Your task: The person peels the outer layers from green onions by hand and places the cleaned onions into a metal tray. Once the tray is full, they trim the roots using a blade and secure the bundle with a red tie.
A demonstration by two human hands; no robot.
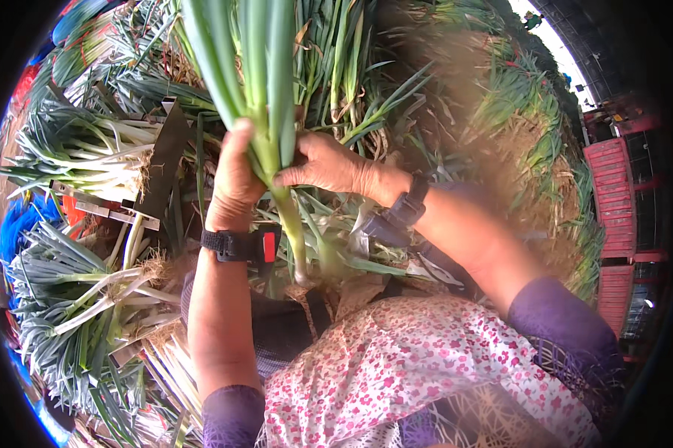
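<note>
In front of me a large green onion (290, 224) stands nearly upright, leaves up and root end down near my lap. My left hand (237, 179) is wrapped round its stalk just below where the leaves fan out, thumb up along the side. From the right, my right hand (335, 163) closes on the same stalk, the thumb pressed across it and the fingers partly hidden behind the leaves. Peeled leaves and sheaths (362, 224) lie under and beside the stalk. Each wrist wears a dark strap.
At left, a metal rack (168, 160) holds a bundle of trimmed green onions (98, 153); another pile (60, 306) lies nearer. Untrimmed onions (336, 67) lie ahead. Rows of onions (530, 112) line the soil at right, before red slatted panels (611, 194). Blue plastic (30, 220) shows far left.
</note>
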